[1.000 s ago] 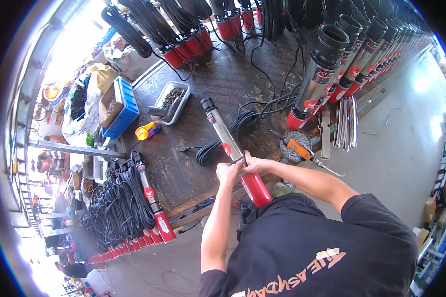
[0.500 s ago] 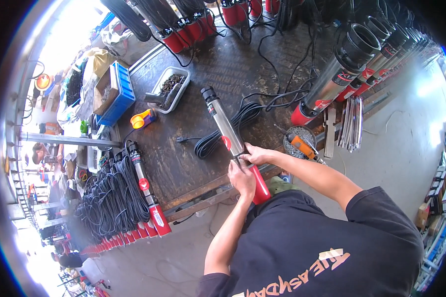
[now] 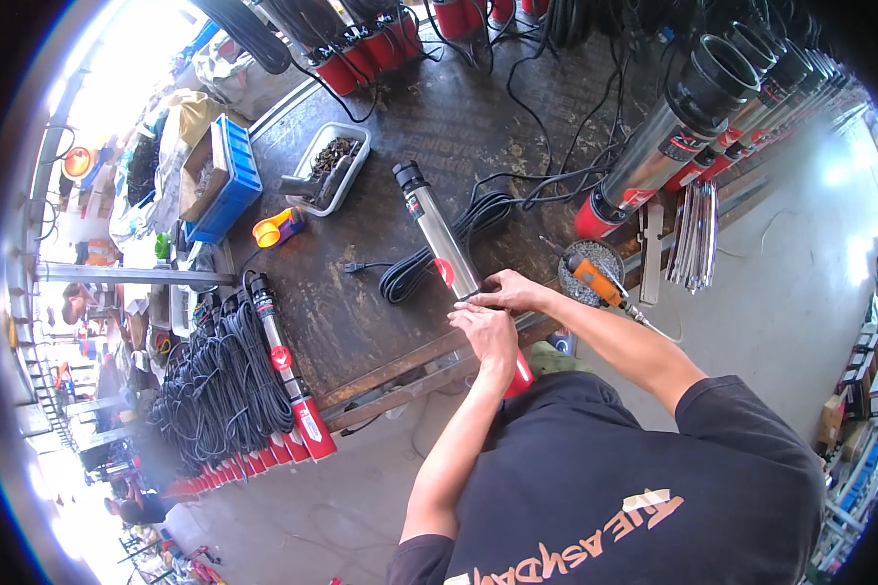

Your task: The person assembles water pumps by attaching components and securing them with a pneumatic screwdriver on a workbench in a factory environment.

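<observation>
A submersible pump [image 3: 437,234] with a steel tube, black top fitting and red lower end lies slantwise over the near edge of the workbench. My left hand [image 3: 490,333] is closed on it just above the red end, covering much of that part. Right beside it, my right hand [image 3: 513,292] has its fingers curled round the same joint, the two sets of fingertips meeting. Whatever small part may lie under them is hidden. A coiled black cable [image 3: 410,281] with a plug rests on the bench next to the tube.
Upright pumps [image 3: 658,161] stand along the right edge, by a bundle of metal strips [image 3: 693,239]. An orange power tool [image 3: 595,280] lies across a round dish of small parts. At left are a white tub [image 3: 353,185], a blue crate [image 3: 242,185] and cable-wrapped pumps [image 3: 219,390].
My left hand has slid a little up the pump toward my right hand, and its fingers now lie across the joint. Less of the red end shows.
</observation>
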{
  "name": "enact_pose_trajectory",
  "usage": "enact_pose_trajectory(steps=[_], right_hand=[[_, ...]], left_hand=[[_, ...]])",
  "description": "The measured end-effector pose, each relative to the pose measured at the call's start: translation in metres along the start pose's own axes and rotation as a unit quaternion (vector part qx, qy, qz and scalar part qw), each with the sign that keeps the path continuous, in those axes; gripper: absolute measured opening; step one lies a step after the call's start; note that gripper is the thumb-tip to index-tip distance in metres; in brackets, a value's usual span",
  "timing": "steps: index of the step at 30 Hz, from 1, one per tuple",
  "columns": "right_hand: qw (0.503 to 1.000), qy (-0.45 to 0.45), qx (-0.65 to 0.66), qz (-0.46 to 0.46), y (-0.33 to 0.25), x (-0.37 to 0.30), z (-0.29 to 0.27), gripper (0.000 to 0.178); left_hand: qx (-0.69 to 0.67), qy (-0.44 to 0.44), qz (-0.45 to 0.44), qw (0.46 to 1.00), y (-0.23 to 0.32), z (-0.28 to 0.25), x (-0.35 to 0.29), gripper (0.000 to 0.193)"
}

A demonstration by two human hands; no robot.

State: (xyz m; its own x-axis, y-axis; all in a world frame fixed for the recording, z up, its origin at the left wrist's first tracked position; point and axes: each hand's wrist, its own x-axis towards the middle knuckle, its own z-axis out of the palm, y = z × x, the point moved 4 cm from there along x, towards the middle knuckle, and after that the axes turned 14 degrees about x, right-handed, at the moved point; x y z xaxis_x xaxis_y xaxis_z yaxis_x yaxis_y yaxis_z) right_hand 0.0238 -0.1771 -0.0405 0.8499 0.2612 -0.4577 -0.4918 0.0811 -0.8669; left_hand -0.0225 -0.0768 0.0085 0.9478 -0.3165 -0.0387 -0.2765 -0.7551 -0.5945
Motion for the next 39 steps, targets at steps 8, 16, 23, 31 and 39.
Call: enact_pose_trajectory(steps=[8,16,23,31,39], right_hand=[[0.993,0.01,-0.062,-0.098,0.0,0.0,0.004,0.04],[0.992,0.046,-0.098,-0.063,-0.011,-0.009,0.002,0.053],[0.792,0.261,-0.535,-0.135,-0.056,-0.103,-0.043,0.023],[0.673,0.089,-0.702,-0.215,-0.021,-0.13,-0.067,0.019],[0.705,0.114,-0.664,-0.222,-0.032,-0.135,-0.064,0.003]], left_hand=[[-0.695,-0.175,-0.113,0.688,-0.072,0.065,0.016,0.027],[-0.851,-0.328,-0.098,0.4,-0.046,0.091,0.03,0.034],[-0.84,-0.227,-0.188,0.456,-0.028,0.077,0.025,0.055],[-0.836,-0.221,-0.212,0.456,-0.028,0.08,0.013,0.053],[-0.813,-0.228,-0.204,0.495,-0.028,0.089,0.011,0.056]])
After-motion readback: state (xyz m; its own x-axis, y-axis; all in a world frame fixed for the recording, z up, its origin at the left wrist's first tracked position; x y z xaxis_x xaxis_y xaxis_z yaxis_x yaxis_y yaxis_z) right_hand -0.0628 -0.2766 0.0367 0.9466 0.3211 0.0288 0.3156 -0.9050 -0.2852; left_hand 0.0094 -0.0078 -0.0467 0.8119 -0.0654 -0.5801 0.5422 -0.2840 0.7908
